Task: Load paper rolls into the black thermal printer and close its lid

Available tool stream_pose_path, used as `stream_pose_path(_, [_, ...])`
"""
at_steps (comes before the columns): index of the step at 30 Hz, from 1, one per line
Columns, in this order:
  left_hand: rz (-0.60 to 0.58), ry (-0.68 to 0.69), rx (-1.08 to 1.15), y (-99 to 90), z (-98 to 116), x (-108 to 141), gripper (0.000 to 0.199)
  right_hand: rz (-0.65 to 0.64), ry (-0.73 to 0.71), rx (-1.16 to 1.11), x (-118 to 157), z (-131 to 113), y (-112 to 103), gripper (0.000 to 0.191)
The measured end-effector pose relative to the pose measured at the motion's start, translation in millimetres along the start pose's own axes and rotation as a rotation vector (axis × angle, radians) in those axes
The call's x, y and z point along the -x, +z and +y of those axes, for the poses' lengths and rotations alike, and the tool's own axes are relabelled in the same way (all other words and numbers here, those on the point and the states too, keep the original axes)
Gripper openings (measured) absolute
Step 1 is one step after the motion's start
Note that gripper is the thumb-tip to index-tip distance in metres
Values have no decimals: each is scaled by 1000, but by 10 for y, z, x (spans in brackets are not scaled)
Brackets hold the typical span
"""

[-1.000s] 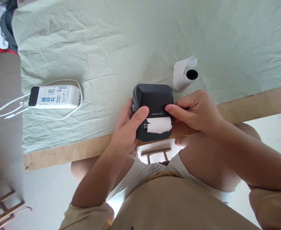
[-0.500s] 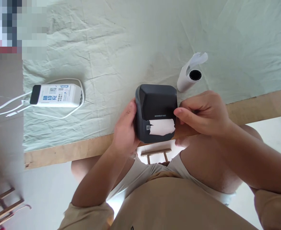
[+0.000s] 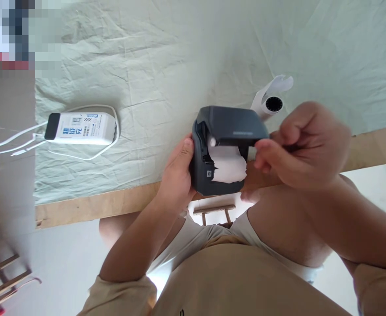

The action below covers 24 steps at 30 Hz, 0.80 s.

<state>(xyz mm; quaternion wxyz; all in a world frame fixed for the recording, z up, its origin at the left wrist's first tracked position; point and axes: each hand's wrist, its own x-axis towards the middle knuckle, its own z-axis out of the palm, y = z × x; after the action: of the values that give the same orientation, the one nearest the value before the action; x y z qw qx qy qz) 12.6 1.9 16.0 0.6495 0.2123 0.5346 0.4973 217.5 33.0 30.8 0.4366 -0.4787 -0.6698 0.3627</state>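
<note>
A dark grey label printer [image 3: 218, 188] is held at the table's front edge, its left side in the grip of my left hand [image 3: 177, 169]. Its lid [image 3: 234, 123] is tilted up, and the thumb and fingers of my right hand [image 3: 306, 147] pinch the lid's front right corner. White paper [image 3: 228, 166] with a torn end comes out from under the raised lid and lies over the printer's front. Just behind my right hand stands a white paper roll [image 3: 261, 103] with a dark core and a loose, curled end.
On the left of the pale green tablecloth [image 3: 153, 87] lies a white power bank [image 3: 84, 128] with white cables around it. A wooden edge [image 3: 114, 202] runs along the table's front. Wooden chair parts [image 3: 5, 281] show at the lower left.
The printer's lid has swung up from closed, lifted by my right hand, which moved up and to the right. More paper shows beneath it. My left hand still holds the printer.
</note>
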Motion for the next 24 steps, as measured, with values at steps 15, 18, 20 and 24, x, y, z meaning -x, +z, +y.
stream_pose_path(15, [-56,17,50,-25,-57,-27,32,-346,-116,657,-312,-189,98,13])
stream_pose_path(18, [-58,43,33,-14,-43,-8,32,-413,-89,651,-356,-209,110,20])
stream_pose_path(20, [-43,35,29,2,-27,7,31,-409,-76,583,-336,-243,66,27])
stream_pose_path(24, [-4,-8,21,15,-21,13,32,-266,-35,289,-247,-215,-251,40])
